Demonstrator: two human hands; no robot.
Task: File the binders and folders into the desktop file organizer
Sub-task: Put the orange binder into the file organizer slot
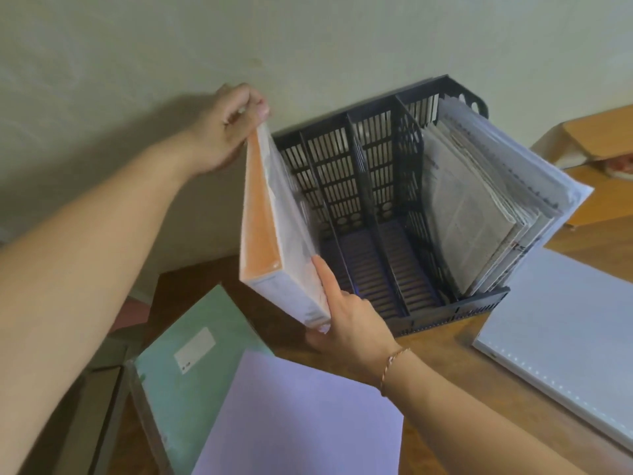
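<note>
Binder (274, 231) pinched between left hand (224, 132), right hand (346, 323); seemingly entering organizer (455, 308).

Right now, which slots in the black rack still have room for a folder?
The two middle slots of the rack are bare, between the orange binder at the left end and the packed papers on the right. The hands, left and right, hold that binder.

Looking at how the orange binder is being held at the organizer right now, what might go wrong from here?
The orange binder hangs tilted at the organizer's leftmost slot, so its lower corner may catch on a divider. The left hand only pinches its top corner, so it could slip. The packed right compartment leans outward.
</note>
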